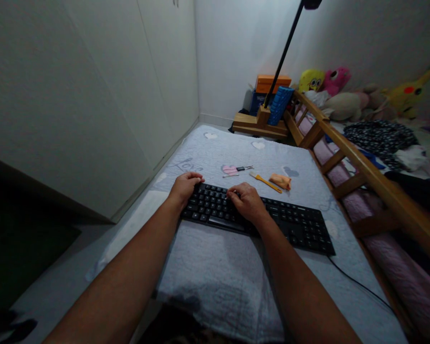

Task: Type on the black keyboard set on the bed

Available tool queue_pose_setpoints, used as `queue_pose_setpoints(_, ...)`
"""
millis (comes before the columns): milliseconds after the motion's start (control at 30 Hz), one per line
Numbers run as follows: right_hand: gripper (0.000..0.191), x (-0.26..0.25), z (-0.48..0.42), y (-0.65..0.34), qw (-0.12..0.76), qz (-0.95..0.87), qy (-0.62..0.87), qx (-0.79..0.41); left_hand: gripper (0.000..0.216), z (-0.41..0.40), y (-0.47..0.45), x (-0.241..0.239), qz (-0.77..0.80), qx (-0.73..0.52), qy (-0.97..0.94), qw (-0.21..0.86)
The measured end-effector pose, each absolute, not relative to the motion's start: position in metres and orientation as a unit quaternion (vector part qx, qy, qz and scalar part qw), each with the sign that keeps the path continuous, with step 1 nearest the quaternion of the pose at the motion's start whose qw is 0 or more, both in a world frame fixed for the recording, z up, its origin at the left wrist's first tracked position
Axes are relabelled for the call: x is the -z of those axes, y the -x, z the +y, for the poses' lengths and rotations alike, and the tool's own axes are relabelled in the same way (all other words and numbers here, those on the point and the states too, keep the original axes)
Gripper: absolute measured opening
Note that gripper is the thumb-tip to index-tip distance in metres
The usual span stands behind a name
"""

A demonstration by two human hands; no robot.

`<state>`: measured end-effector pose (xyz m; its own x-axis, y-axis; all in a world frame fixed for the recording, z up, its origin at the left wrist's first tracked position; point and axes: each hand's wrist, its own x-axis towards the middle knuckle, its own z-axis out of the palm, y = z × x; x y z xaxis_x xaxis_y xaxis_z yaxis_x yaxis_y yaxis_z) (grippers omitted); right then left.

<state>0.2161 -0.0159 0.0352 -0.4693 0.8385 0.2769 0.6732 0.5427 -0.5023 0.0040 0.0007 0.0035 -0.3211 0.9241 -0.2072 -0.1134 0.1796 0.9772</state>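
A black keyboard (297, 231) lies on a light blue sheet with heart prints, its cable running off to the lower right. My left hand (185, 188) grips the keyboard's far left corner, thumb and fingers closed round the edge. Over the middle keys, my right hand (249, 203) is closed in a pinch; something small and pale may show at its fingertips, too small to name. Beyond the keyboard are a small brush (267, 182) with a yellow handle, a crumpled orange cloth or packet (280, 181), a thin white stick (231, 175) and a slim dark tool (244, 168) with a metal tip.
A wooden bed rail (365, 148) runs along the right, with plush toys (338, 81) and clothes behind it. White cabinet doors (129, 95) stand on the left. At the back are a wooden stand (261, 125) with a black pole, a blue roller (280, 106) and an orange box (272, 83).
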Motion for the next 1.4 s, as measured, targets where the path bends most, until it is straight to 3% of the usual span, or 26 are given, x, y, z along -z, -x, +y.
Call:
queue_pose_setpoints(467,0.015,-0.035,-0.019,-0.213,0.265,-0.838,0.440,-0.183,0.018,0.004,-0.002,-0.002,0.606,-0.537,-0.323,0.490)
queue_pose_setpoints(1200,0.016,-0.029,-0.019,-0.203,0.294,-0.826,0.449,-0.171,0.013,0.001,-0.011,-0.001,0.635,-0.552,-0.351,0.411)
queue_pose_setpoints(1400,0.017,-0.029,-0.018,-0.202,0.288,-0.824,0.459,-0.165,0.014,-0.002,-0.009,-0.006,0.616,-0.541,-0.363,0.443)
